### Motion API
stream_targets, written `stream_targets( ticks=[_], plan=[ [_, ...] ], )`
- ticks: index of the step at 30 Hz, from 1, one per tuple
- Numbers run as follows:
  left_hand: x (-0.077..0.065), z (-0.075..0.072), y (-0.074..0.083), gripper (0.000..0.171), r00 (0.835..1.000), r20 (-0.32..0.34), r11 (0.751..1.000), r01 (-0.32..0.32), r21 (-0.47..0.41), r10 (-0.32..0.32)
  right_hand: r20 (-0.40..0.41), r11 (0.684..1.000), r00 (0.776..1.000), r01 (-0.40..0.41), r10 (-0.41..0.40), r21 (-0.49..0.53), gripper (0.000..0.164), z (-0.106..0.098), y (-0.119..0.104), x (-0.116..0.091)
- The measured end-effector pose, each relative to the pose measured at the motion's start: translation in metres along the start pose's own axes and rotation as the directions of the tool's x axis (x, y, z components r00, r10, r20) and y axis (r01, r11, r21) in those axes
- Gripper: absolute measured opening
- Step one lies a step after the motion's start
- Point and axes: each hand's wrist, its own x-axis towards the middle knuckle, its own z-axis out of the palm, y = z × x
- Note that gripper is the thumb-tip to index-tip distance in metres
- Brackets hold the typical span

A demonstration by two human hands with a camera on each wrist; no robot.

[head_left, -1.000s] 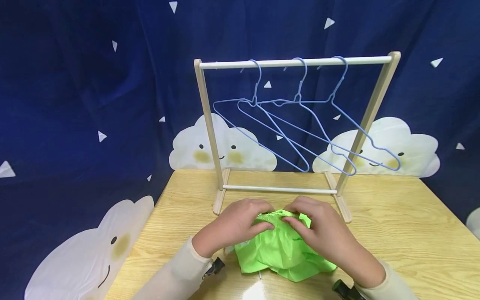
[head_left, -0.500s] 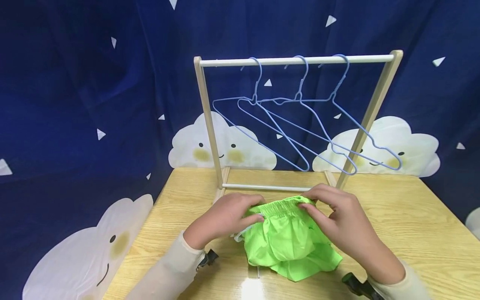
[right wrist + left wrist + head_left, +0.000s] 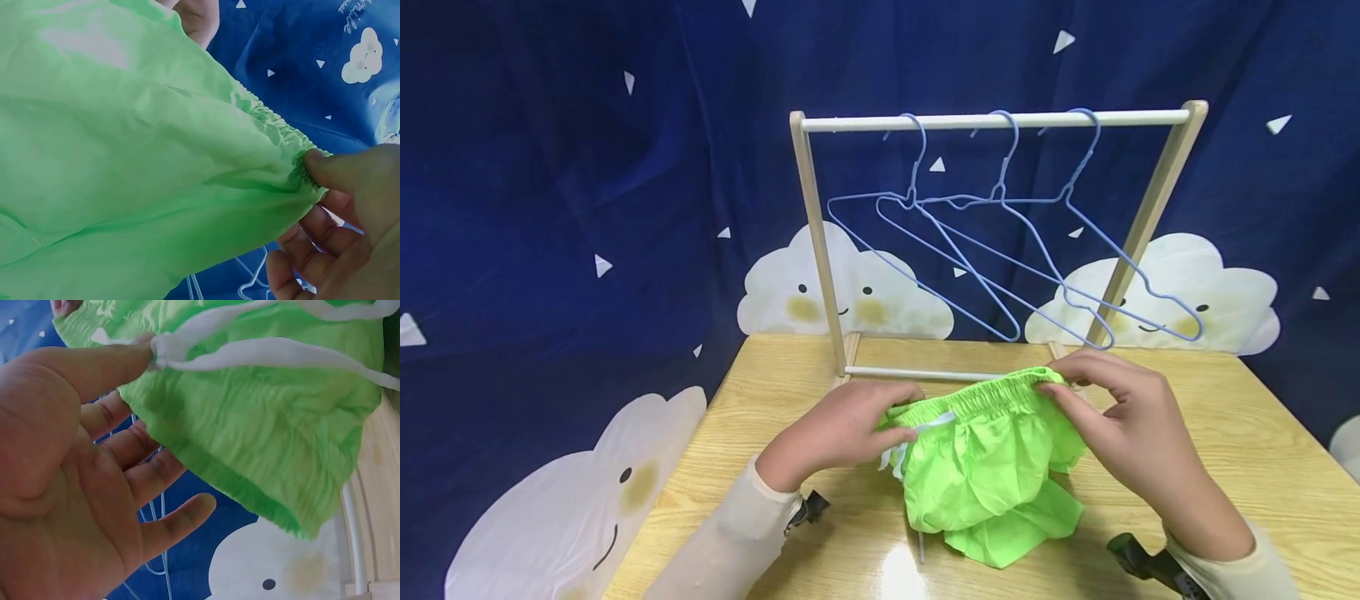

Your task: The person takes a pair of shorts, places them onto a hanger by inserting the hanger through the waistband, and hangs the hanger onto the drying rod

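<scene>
Bright green shorts [image 3: 985, 467] with a gathered elastic waistband and a white drawstring [image 3: 250, 355] hang between the two hands, low over the table. The left hand [image 3: 842, 429] pinches the waistband at its left part, thumb on the drawstring knot; the other fingers spread behind the cloth in the left wrist view. At the opposite end, the right hand [image 3: 1138, 429] pinches the waistband corner between thumb and fingers, a bit higher than the left. In the right wrist view the thumb presses the gathered elastic [image 3: 306, 165]. The lower leg of the shorts reaches down near the tabletop.
Behind the hands stands a small wooden rack [image 3: 816, 242] with a white top rail [image 3: 955, 122]. Three blue wire hangers [image 3: 917, 200] hang from it, overlapping. A thin pale stick-like end [image 3: 921, 546] shows below the shorts on the wooden table [image 3: 1210, 467]. A dark blue curtain backs everything.
The hands have moved apart, stretching the waistband straight between them. The right hand has gone right and up, the left slightly left. The shorts have risen and opened out, and the drawstring now shows.
</scene>
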Motion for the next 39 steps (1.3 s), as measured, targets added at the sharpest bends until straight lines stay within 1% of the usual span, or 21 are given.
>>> stream_targets(
  ticks=[2,5,8,11,14,17,21,25,27,29,32,34,37,39],
  plan=[
    [-0.001,-0.003,-0.002,0.025,1.000,0.004,1.000,-0.001,-0.017,0.001,-0.030,1.000,1.000,-0.004,0.004,-0.010,0.033,-0.001,0.001,0.000],
    [-0.003,-0.009,-0.005,0.022,1.000,0.002,0.999,-0.006,-0.042,0.006,-0.059,0.999,0.997,-0.051,0.050,-0.016,0.031,-0.004,0.003,-0.001],
    [-0.006,-0.015,-0.007,0.018,1.000,-0.001,0.998,-0.017,-0.068,0.017,-0.069,0.997,0.994,-0.083,0.082,-0.009,0.031,-0.007,0.007,-0.001],
    [-0.010,-0.023,-0.007,0.019,1.000,-0.007,0.996,-0.019,-0.086,0.018,-0.074,0.993,0.991,-0.114,0.114,0.003,0.030,-0.008,0.010,-0.001],
    [-0.015,-0.031,-0.006,0.018,0.999,-0.033,0.995,-0.014,-0.094,0.011,-0.072,0.989,0.987,-0.144,0.145,0.017,0.028,-0.010,0.010,-0.001],
    [-0.019,-0.039,-0.005,0.017,0.997,-0.082,0.996,-0.010,-0.087,0.003,-0.053,0.983,0.983,-0.175,0.178,0.056,0.022,-0.011,0.009,0.000],
    [-0.025,-0.046,-0.002,0.020,0.988,-0.156,0.999,-0.015,-0.032,0.010,-0.013,0.971,0.977,-0.210,0.213,0.111,0.018,-0.011,0.009,0.002],
    [-0.028,-0.049,0.003,0.018,0.973,-0.225,0.998,-0.031,0.061,0.044,0.028,0.960,0.970,-0.243,0.241,0.143,0.016,-0.012,0.010,0.002],
    [-0.028,-0.050,0.005,0.018,0.967,-0.247,0.993,-0.036,0.112,0.063,0.048,0.956,0.967,-0.254,0.250,0.149,0.015,-0.012,0.010,0.002],
    [-0.028,-0.051,0.007,0.017,0.965,-0.251,0.987,-0.038,0.158,0.077,0.070,0.953,0.965,-0.262,0.254,0.155,0.016,-0.012,0.011,0.002],
    [-0.029,-0.053,0.009,0.018,0.966,-0.240,0.976,-0.040,0.215,0.093,0.097,0.951,0.963,-0.263,0.250,0.160,0.017,-0.011,0.012,0.002],
    [-0.030,-0.054,0.008,0.018,0.968,-0.227,0.972,-0.056,0.230,0.110,0.109,0.951,0.963,-0.264,0.248,0.164,0.018,-0.011,0.014,0.002],
    [-0.033,-0.056,0.005,0.023,0.962,-0.221,0.967,-0.109,0.231,0.161,0.116,0.948,0.961,-0.268,0.251,0.169,0.018,-0.010,0.015,0.003],
    [-0.034,-0.057,0.001,0.031,0.956,-0.211,0.962,-0.156,0.223,0.204,0.119,0.946,0.959,-0.274,0.256,0.175,0.017,-0.010,0.016,0.003]
  ],
)
